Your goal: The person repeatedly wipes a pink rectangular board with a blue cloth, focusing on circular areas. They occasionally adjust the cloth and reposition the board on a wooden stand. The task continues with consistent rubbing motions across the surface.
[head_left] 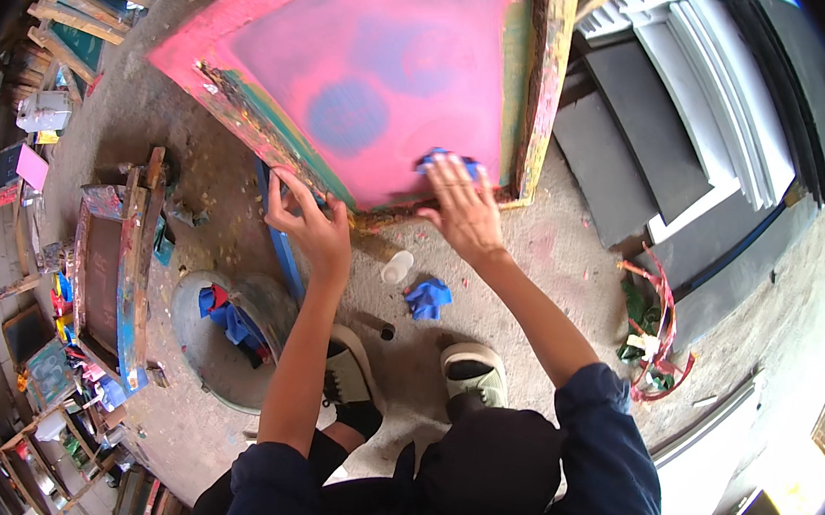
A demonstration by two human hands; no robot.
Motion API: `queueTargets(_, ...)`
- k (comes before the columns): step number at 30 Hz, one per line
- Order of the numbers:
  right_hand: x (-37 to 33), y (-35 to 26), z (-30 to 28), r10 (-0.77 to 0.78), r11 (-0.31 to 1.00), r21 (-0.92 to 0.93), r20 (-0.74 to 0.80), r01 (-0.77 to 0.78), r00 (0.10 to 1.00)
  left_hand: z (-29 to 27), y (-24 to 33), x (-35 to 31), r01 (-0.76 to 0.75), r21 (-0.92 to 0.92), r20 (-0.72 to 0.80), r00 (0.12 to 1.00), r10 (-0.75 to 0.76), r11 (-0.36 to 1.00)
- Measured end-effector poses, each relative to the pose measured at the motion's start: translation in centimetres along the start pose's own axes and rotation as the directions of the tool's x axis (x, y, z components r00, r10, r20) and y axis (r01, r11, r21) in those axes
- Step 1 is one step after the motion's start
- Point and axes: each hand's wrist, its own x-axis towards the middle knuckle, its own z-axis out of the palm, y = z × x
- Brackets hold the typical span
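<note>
A large wooden screen-printing frame (540,100) leans in front of me, tilted, its mesh (427,123) smeared pink with bluish round shapes showing through. My right hand (467,218) lies on the lower right of the mesh, fingers stretched over a crumpled blue cloth (433,159) pressed against the surface. Part of that cloth is hidden under the fingers. At the frame's lower left edge, my left hand (313,232) grips the paint-crusted wood with bent fingers. Below the frame, another blue cloth (427,299) is on the floor beside a small whitish translucent cup (397,267).
A grey basin (210,362) with blue and red rags stands left of my feet. Further left lie a smaller wooden frame (104,270) and stacked wood. Grey and white sheets (637,130) fill the right side, near a tangle of red strips (667,325).
</note>
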Motion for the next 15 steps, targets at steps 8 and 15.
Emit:
queueTargets(8, 1.1, 2.4, -0.5, -0.114, 0.992, 0.05, -0.084, 0.119, 0.99, 0.2, -0.1, -0.4, 0.043, -0.03, 0.037, 0.998, -0.042, 0.999)
queueTargets(15, 1.6, 0.7, -1.0, -0.013, 0.99, 0.137, -0.154, 0.035, 0.988, 0.2, 0.2, -0.2, 0.026, -0.01, 0.027, 0.999, -0.025, 1.0)
